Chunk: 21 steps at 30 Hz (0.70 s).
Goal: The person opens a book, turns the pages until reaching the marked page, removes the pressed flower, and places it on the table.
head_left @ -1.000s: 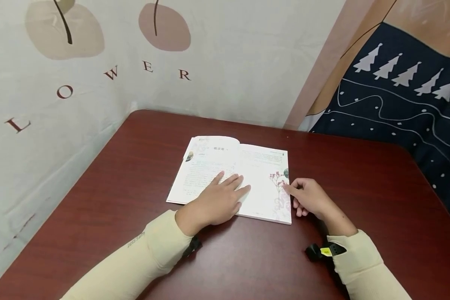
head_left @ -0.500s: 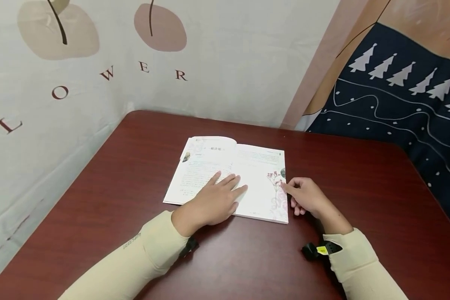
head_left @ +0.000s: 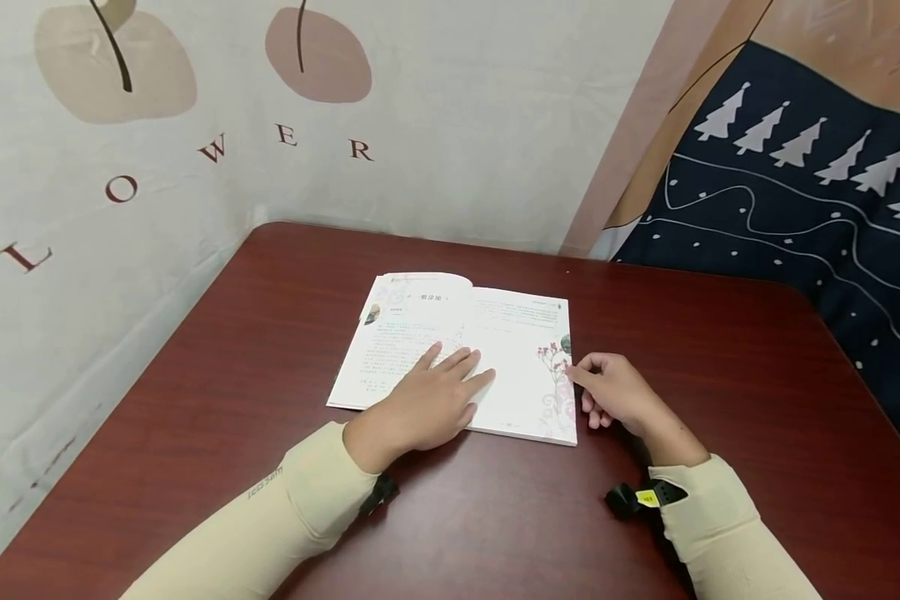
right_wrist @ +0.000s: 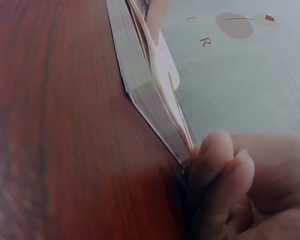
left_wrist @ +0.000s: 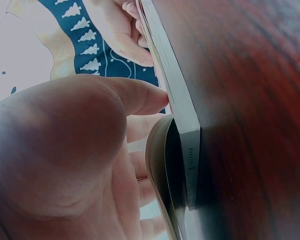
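Observation:
An open book (head_left: 517,350) lies on the table, text on its left page and a pink flower print on its right one. My left hand (head_left: 423,407) rests over the middle fold, fingers spread and straight. At the right edge, my right hand (head_left: 613,390) has its thumb on the page margin and its other fingers curled beside and below. The right wrist view shows those curled fingers (right_wrist: 225,175) against the edge of the page block (right_wrist: 150,95); how many sheets they pinch is hidden. In the left wrist view, the left thumb (left_wrist: 145,97) touches the page near the fold.
The dark red-brown table (head_left: 270,333) extends around the book. Behind it hangs a pale cloth (head_left: 480,150) with printed letters, and at the right a navy cloth (head_left: 780,208) with white trees. A black wrist camera (head_left: 624,502) sits below the right wrist.
The view has shifted slightly, so the book and both hands appear a little farther left. Relative to the book, both hands stay in place.

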Tool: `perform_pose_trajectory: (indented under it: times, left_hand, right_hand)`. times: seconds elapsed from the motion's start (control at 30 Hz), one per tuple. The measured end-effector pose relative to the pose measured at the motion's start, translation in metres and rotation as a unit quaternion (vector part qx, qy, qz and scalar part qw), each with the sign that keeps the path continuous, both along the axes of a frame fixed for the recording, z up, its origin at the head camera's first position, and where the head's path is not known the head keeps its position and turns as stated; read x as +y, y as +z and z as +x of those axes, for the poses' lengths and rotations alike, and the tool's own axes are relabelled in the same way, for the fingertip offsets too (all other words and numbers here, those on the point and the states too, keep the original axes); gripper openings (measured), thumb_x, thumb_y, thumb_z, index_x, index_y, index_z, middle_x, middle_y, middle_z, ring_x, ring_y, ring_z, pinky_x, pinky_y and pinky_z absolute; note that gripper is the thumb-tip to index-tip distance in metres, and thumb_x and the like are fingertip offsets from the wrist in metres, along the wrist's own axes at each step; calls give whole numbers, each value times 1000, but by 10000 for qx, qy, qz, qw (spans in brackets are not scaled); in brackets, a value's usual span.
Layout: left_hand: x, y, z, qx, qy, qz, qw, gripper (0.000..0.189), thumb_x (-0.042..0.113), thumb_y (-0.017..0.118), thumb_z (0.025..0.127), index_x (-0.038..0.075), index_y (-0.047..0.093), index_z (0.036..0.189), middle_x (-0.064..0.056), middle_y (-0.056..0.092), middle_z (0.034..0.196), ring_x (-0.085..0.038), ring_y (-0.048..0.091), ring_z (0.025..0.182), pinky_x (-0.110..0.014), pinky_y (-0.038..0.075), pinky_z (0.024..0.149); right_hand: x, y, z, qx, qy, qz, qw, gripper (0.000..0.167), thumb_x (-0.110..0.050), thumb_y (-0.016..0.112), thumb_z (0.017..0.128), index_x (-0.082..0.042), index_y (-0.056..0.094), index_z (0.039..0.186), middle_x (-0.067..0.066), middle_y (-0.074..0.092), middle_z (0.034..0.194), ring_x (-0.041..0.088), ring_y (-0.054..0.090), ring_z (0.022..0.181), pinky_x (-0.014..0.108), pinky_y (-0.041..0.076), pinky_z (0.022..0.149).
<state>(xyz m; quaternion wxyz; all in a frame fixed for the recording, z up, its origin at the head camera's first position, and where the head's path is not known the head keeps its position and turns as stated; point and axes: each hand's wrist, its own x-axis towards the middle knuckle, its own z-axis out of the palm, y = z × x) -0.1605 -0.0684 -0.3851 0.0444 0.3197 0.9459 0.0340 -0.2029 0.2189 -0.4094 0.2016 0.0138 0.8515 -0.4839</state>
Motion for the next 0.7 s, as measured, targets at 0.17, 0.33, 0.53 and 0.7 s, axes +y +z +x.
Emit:
perform_pose_trajectory:
  times: [0.17, 0.33, 0.53, 0.7]
  left_hand:
    - [0, -1, 0, 15, -11, 18, 10000, 48, 26, 50, 104, 17, 46, 151, -11, 41, 158, -25, 35, 149, -53, 22, 123]
    - [0, -1, 0, 16, -8, 20, 10000, 49, 26, 49, 104, 17, 45, 151, -11, 41, 158, -25, 35, 149, -53, 21, 123]
    - [-1, -1, 0, -9, 22, 38, 10000, 48, 27, 49, 104, 17, 45, 151, -11, 41, 158, -25, 35, 149, -53, 21, 124]
    - [-1, -1, 0, -42, 36, 31, 10000, 48, 27, 49, 104, 18, 45, 151, -11, 41, 159, -25, 35, 150, -52, 21, 124]
  right_hand:
    - [2, 1, 1, 5, -13, -157, 9999, 27, -26, 57, 102, 2, 57, 100, 3, 53, 54, 11, 52, 38, 25, 45, 38]
    - [4, 0, 1, -46, -8, -423, 9991, 28, -27, 57, 102, 1, 55, 99, 2, 52, 56, 11, 53, 38, 24, 44, 38]
    - [5, 0, 3, -61, -3, -604, 9982, 27, -25, 56, 102, 2, 54, 100, 2, 52, 57, 11, 53, 39, 23, 43, 39]
    - [5, -1, 3, -3, 8, -647, 9979, 27, -24, 56, 102, 3, 54, 101, 2, 53, 57, 11, 53, 39, 23, 44, 38]
